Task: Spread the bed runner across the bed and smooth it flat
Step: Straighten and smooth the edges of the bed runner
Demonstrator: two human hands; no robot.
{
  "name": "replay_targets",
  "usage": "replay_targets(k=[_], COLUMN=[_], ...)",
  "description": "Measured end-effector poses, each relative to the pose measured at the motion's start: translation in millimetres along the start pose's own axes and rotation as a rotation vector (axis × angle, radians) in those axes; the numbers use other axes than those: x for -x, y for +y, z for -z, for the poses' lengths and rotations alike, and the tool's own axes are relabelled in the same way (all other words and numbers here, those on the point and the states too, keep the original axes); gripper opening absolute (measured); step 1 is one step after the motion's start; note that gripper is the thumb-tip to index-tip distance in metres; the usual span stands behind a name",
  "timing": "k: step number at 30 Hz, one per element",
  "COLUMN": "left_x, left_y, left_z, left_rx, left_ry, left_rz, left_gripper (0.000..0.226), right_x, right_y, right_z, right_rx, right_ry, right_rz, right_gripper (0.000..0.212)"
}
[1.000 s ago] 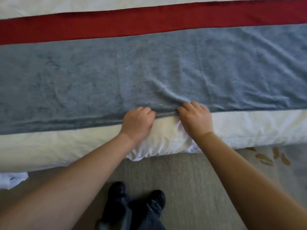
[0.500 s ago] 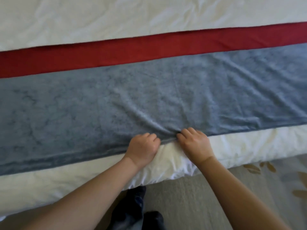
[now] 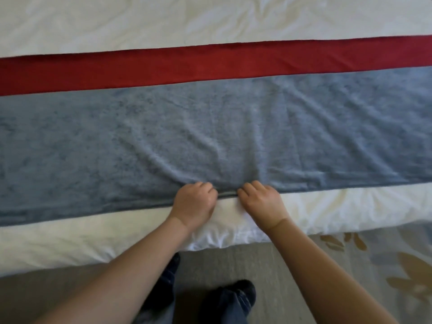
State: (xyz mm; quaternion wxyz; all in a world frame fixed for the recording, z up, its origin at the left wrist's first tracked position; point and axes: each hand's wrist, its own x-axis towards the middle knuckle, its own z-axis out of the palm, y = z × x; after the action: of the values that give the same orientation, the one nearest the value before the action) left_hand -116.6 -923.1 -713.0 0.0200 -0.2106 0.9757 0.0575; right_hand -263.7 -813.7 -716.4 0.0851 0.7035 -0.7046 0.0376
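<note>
The left hand [image 3: 194, 202] and the right hand [image 3: 260, 202] lie close together, with a small gap between them. Both have the fingers curled down, and each one grips the near edge of the bed runner [image 3: 210, 127]. Between the two hands, a short piece of this edge shows as a dark fold.

From the hands, soft wrinkles spread out over the blue-grey cloth toward the far side and to the right. The runner lies across the bed [image 3: 350, 206] from the left border of the view to the right border. A red band [image 3: 210, 64] runs along its far edge and touches it. White bedding shows beyond the red band and also on the near side, under the wrists.

Below the bed is a grey carpet [image 3: 292, 265] with a leaf pattern at the right, and the person's dark shoes [image 3: 238, 291] stand on it.
</note>
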Motion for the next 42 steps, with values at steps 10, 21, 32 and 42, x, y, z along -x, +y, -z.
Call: replay_targets(k=[10,21,32,42], left_x=[-47.2,-76.3,-163.4,-199.8], left_y=[64.4,109.9,201.9,272.7], left_z=[-1.4,-5.2,-18.4,-19.0], left_rx=[-0.082,-0.094,-0.006,0.073], left_ry=[0.049,-0.012,0.042,-0.069], left_rz=[-0.063,-0.132,-0.238,-0.144], left_gripper=[0.016,0.018,0.016,0.028], right_x=[70.3,90.0,129.7,160.5], right_y=[103.8,132.6,226.1,262.2], right_z=[0.7,-4.8,5.3,-1.4], right_rx=[0.043,-0.013,0.054,-0.025], right_ry=[-0.053,-0.053,-0.104,-0.051], right_rz=[-0.181,-0.029,-0.161,-0.130], right_gripper=[0.019,0.028,0.032,0.029])
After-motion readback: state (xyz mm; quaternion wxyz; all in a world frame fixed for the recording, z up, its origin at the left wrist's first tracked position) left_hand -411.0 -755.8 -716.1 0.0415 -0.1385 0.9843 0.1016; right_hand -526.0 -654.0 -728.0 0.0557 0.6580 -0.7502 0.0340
